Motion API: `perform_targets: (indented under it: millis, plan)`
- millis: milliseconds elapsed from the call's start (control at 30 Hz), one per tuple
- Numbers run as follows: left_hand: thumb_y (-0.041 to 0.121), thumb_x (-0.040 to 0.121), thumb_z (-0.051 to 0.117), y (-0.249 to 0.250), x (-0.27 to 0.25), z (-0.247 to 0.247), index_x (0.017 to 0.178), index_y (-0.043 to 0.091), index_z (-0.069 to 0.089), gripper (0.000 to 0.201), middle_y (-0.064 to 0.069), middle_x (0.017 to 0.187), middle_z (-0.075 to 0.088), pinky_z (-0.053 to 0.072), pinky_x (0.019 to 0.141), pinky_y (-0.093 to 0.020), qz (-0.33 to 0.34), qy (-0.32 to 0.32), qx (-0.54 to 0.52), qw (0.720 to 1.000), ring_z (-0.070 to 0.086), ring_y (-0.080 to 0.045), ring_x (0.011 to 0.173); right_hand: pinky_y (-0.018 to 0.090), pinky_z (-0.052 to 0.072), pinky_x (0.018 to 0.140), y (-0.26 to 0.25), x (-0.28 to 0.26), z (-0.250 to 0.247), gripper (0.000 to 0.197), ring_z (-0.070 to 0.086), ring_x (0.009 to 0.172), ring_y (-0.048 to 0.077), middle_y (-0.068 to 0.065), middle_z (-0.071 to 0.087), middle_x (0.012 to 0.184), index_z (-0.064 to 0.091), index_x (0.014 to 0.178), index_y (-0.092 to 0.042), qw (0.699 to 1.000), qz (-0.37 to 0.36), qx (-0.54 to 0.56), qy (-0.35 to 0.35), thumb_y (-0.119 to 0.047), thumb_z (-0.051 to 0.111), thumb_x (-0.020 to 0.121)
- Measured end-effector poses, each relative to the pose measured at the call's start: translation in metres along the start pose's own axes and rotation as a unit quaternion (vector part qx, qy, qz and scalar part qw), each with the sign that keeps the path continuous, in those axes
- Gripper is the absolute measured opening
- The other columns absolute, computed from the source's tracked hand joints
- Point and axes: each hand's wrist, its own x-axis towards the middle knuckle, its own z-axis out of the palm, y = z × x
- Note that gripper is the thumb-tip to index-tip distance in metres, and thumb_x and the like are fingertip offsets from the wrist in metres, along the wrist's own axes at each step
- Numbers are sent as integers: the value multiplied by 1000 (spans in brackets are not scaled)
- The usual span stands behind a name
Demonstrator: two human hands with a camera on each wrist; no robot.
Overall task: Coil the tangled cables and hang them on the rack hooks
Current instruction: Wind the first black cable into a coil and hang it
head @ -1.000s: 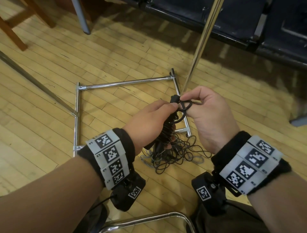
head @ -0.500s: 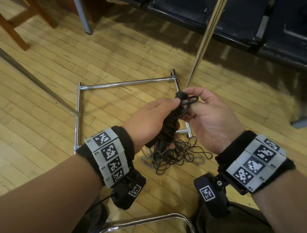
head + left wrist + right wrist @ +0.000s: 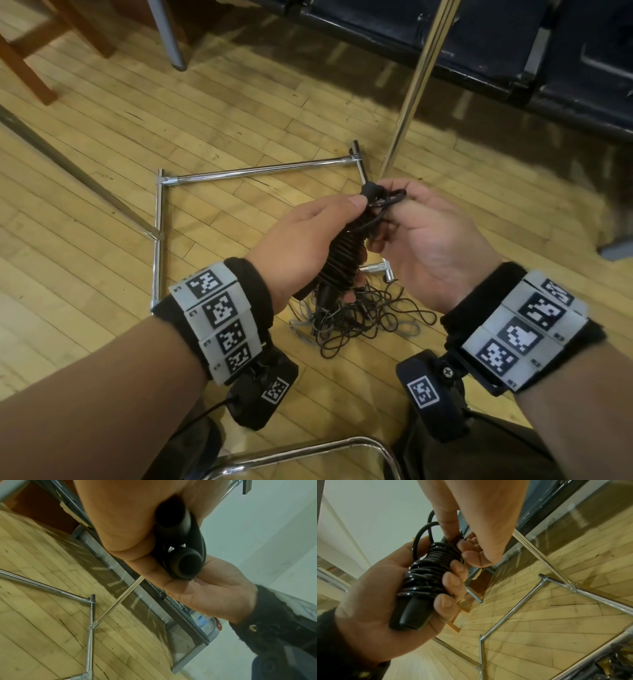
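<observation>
My left hand (image 3: 318, 226) grips a black cable bundle (image 3: 346, 253), tightly wound and held upright in front of me. In the right wrist view its fingers (image 3: 453, 574) wrap the glossy turns (image 3: 429, 566), and a black plug (image 3: 412, 616) sticks out below. My right hand (image 3: 411, 212) pinches a small cable loop (image 3: 390, 200) at the bundle's top end. Loose tangled cables (image 3: 363, 318) lie on the floor under the hands. The chrome rack base (image 3: 260, 169) rests on the floor behind them, with its upright pole (image 3: 418, 78) rising past my right hand. No hooks are in view.
Dark seats (image 3: 513, 44) run along the back. Wooden legs (image 3: 30, 61) and a grey metal leg (image 3: 168, 34) stand at the far left. A slanted chrome bar (image 3: 68, 164) crosses the left floor. A chrome chair frame (image 3: 308, 452) sits close below my wrists.
My right hand has turned and its wrist has dropped, drawing the small loop down closer against the bundle's top. The left hand has kept its grip in place.
</observation>
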Motion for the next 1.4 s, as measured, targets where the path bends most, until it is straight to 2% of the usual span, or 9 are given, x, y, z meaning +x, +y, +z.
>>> perform_targets:
  millis: [300,367,467,667,833,1000,1133,1267,1400]
  plan:
    - [48,107,56,-3,3,3,109,31,75,25,-11,83,69,62,60,-44,-11,4,35,999,73,-34,70,26,46,59,8,-1,-2,37,54,66,11,6,69,98,80,107,-21,992,-78,-97,34,3,54,96]
    - [47,108,55,-4,2,2,112,31,75,26,-11,84,70,62,61,-44,-13,1,33,999,73,-35,70,30,50,65,10,-1,0,38,58,76,13,6,73,105,82,103,-25,991,-75,-105,43,0,54,97]
    - [48,108,54,-3,0,3,114,27,75,31,-11,83,69,61,58,-41,-1,5,24,1000,72,-33,69,36,51,73,11,1,3,37,60,83,15,1,73,100,82,104,-24,990,-69,-116,43,-1,54,97]
    - [52,104,56,0,-1,1,121,22,74,38,-9,81,67,62,58,-41,11,11,37,999,71,-28,66,27,49,58,9,2,-1,31,55,66,12,18,71,103,79,111,-27,988,-74,-138,15,-8,59,97]
    - [55,102,59,-1,1,-1,118,19,74,43,-10,81,68,62,59,-43,4,4,31,999,71,-30,66,31,48,59,7,1,-3,33,52,65,17,11,65,96,77,113,-28,987,-66,-145,7,-6,59,97]
    - [59,101,57,0,2,-6,116,18,75,47,-9,86,73,63,61,-44,-2,-24,8,1000,71,-35,68,33,40,58,3,0,1,25,43,65,18,5,58,85,64,127,-11,998,6,-54,-36,-10,55,103]
    - [61,101,58,3,2,-10,113,24,77,44,-10,85,73,62,64,-45,-13,-41,-12,999,72,-35,69,31,34,59,-5,-5,2,37,37,62,13,12,52,97,51,142,0,996,37,9,-75,-4,48,105]
    - [64,99,59,4,3,-13,118,20,75,50,-13,86,71,62,63,-43,-19,-48,-41,998,72,-34,69,25,45,57,-10,-8,4,40,43,63,12,10,55,99,54,141,-1,995,30,41,-86,-3,50,101]
    - [65,95,64,6,4,-15,108,19,77,50,-16,84,71,61,58,-42,-26,-39,-83,995,72,-35,67,24,56,62,-15,-7,1,39,52,68,12,16,58,107,59,137,2,996,19,55,-74,1,53,99]
